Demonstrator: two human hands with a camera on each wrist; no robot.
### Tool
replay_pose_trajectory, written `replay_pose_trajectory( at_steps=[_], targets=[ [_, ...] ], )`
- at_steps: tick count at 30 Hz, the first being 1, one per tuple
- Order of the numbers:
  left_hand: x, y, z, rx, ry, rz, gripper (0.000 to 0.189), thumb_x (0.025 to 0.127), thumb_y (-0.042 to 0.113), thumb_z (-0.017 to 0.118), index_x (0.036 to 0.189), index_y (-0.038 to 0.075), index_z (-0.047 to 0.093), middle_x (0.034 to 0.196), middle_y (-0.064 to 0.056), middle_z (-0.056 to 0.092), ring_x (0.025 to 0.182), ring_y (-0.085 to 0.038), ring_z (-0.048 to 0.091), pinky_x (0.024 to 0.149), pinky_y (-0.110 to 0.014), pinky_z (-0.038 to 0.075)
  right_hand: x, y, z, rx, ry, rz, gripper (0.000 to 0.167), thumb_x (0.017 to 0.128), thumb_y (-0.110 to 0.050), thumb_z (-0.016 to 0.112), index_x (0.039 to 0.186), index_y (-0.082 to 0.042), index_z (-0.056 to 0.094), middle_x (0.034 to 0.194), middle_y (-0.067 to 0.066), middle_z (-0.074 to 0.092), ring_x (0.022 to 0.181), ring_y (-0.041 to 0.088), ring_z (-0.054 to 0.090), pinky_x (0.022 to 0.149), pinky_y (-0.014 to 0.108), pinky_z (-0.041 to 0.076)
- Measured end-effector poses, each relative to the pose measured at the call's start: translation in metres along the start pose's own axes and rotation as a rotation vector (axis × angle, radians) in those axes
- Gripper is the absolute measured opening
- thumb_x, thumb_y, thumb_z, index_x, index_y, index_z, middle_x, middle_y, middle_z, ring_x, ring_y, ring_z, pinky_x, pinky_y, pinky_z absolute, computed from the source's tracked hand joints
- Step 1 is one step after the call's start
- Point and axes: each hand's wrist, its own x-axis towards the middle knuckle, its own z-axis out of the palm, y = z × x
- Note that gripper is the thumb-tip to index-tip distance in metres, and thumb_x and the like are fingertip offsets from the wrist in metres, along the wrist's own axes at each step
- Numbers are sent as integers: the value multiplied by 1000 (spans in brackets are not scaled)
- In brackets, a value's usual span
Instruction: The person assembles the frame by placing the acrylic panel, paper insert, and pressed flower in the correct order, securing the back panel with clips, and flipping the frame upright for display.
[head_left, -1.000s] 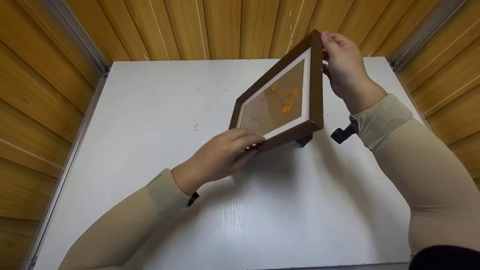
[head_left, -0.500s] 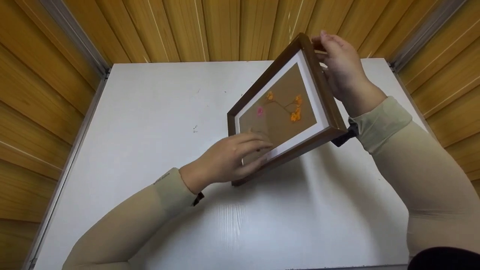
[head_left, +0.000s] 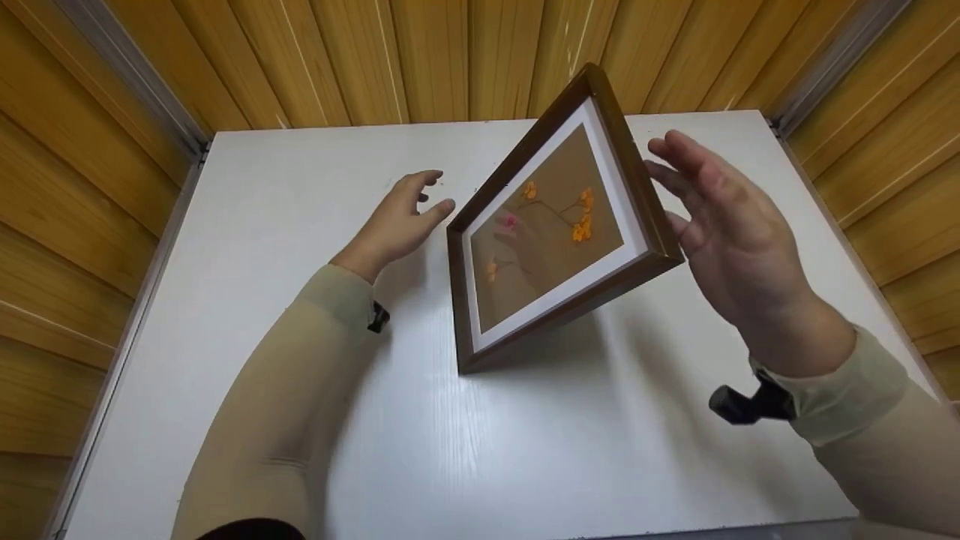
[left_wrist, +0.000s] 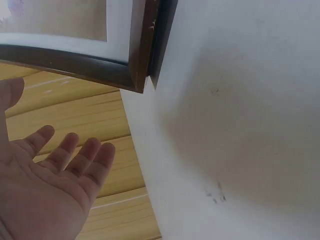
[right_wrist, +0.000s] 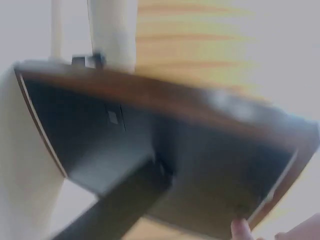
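Note:
A brown wooden picture frame [head_left: 551, 259] with a white mat and pressed orange and pink flowers stands tilted on the table. The right wrist view, blurred, shows its dark back panel [right_wrist: 205, 175] with a support leg [right_wrist: 120, 200] swung out. My left hand [head_left: 401, 221] is beside the left edge, fingers loosely bent and holding nothing; its palm [left_wrist: 45, 200] shows below the frame corner in the left wrist view. Off the right edge is my right hand [head_left: 742, 232], fingers spread and relaxed, fingertips close to the wood.
The white tabletop [head_left: 225, 405] carries small dark marks [left_wrist: 216, 194]. Yellow wood-plank walls [head_left: 435, 60] enclose the back and sides, with a metal rail [head_left: 135, 67] at the back left corner. Black camera mounts [head_left: 742, 405] stick out from the wrists.
The frame has turned to show more of its face, with its lower corner down on the table. My left hand has moved from its front to the left; my right hand has let go, moving down and right.

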Motion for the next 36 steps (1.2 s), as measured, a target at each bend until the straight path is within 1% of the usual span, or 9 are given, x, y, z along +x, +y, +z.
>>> replay_pose_trajectory(
  at_steps=[2,4,9,13,16,20,25,32,36],
  targets=[
    [7,-3,0,-16,-23,-26,74,116,52,56,178,19,35,182,-13,38,166,-37,44,134,-57,43,-15,1,2,15,-42,25,69,113,-23,67,173,0,41,181,14,38,172,31,29,139,43,31],
    [12,-4,2,-28,-50,-39,73,116,53,56,179,22,34,184,-11,36,168,-36,42,136,-58,41,-27,1,4,6,-78,44,75,112,-17,68,176,-1,34,186,13,30,177,30,20,144,41,25],
    [21,-4,10,-50,-106,-28,65,120,46,53,178,23,37,183,-8,41,168,-35,44,135,-56,43,-44,2,11,-74,-104,62,74,110,2,63,177,0,30,189,14,25,179,31,15,136,25,38],
    [25,-2,14,-79,-119,-35,51,120,35,56,169,20,54,170,-7,59,156,-30,59,129,-49,52,-46,3,14,-138,-73,69,73,109,8,63,175,0,34,188,15,25,178,32,16,135,24,39],
    [27,-2,15,-91,-110,-58,43,120,27,59,161,20,66,160,-6,69,147,-24,66,126,-45,54,-42,4,14,-171,-58,61,71,109,9,63,174,1,37,187,17,28,177,33,19,133,24,40],
    [27,-3,15,-108,-88,-75,40,118,17,60,157,20,70,156,-5,72,143,-21,68,125,-42,55,-35,3,11,-187,-55,43,68,109,8,65,172,2,41,184,19,35,175,33,27,131,23,43],
    [26,-10,9,-90,-54,-79,40,117,10,60,155,17,71,153,-7,75,139,-21,72,120,-40,59,-23,2,3,-190,-12,23,59,110,5,66,166,5,50,173,16,54,163,26,49,127,24,49],
    [20,-19,-2,-114,13,-126,38,115,5,61,151,11,72,147,-12,77,129,-21,73,109,-36,60,11,3,-12,-216,94,14,44,110,1,69,153,6,64,148,11,76,136,20,73,115,27,60],
    [12,-23,-7,-173,13,-170,38,115,3,61,151,8,70,149,-14,76,131,-24,76,113,-36,62,38,5,-22,-189,139,5,34,107,-2,75,140,3,76,130,9,84,121,18,79,107,29,65]
  ],
)
